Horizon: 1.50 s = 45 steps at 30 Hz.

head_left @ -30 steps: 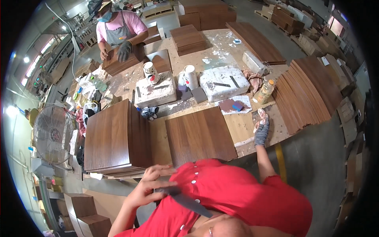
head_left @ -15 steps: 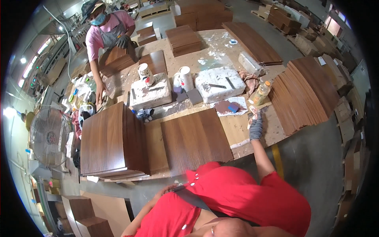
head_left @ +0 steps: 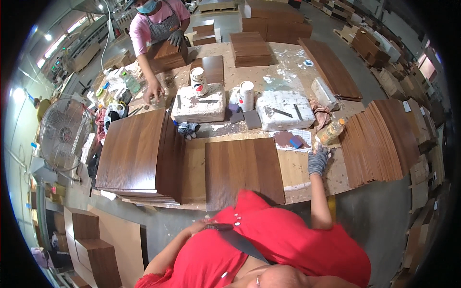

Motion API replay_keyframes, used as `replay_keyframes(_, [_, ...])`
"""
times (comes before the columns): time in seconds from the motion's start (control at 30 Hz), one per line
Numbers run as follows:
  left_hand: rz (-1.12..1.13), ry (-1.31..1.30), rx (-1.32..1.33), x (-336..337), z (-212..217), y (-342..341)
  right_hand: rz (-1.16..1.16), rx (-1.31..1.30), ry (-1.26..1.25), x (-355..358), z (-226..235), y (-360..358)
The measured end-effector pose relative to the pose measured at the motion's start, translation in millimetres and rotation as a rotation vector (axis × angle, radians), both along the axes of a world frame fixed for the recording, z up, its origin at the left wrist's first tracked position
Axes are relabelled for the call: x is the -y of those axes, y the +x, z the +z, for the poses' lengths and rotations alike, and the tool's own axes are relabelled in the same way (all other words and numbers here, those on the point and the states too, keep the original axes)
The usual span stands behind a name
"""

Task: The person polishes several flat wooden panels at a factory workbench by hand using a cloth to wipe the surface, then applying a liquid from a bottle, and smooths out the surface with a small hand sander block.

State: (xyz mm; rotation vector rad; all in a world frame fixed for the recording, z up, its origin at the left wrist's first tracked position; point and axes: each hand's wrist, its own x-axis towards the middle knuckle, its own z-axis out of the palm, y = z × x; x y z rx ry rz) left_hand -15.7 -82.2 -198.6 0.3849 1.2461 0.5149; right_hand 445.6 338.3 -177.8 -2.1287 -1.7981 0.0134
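My right hand, in a grey striped glove with bare fingertips, reaches over the right part of the workbench. Its fingers look spread, just short of a clear bottle with an orange cap; I cannot make out anything held. A wood-grain panel lies flat in front of me. Left of that stands a tall stack of brown panels. My left hand rests at my waist beside a dark strap, its fingers mostly hidden. A brown-stained sheet with a blue block lies left of the bottle.
Two white-wrapped blocks carry dark strips; white cups stand nearby. A fanned panel stack fills the right end. Across the bench a co-worker reaches toward small items. A fan stands at the left.
The view has shifted, so the bench sits differently in the picture. My right hand's fingers have spread beside the bottle. My left hand stays at my waist.
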Motion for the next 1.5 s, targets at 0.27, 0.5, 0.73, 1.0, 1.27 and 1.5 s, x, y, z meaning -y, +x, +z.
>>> replay_keyframes(0.27, [0.071, 0.901, -0.838, -10.2, 27.7, 29.8, 0.314, -0.323, 0.200, -36.5, 11.1, -31.8])
replay_keyframes(0.5, [0.062, 0.663, -0.898, -50.4, 73.0, 48.4, 0.407, -0.179, 0.022, -46.1, -24.9, -48.6])
replay_keyframes(0.73, [0.108, 0.981, -1.026, -157.5, 116.1, 20.2, 0.369, -0.592, -0.026, -58.1, -39.1, -58.3])
replay_keyframes(1.0, [-0.165, 0.963, -1.348, -225.8, -1.0, 23.7, 0.334, -1.166, -0.322, -52.2, -44.7, -105.0])
replay_keyframes(1.27, [-0.208, 0.920, -1.407, -225.7, -1.7, 22.3, 0.463, -0.785, -0.128, -53.4, -60.6, -138.5])
replay_keyframes(1.5, [-0.233, 0.887, -1.456, -225.8, -0.5, 23.7, 0.394, -0.634, -0.111, -17.6, -45.3, -133.0])
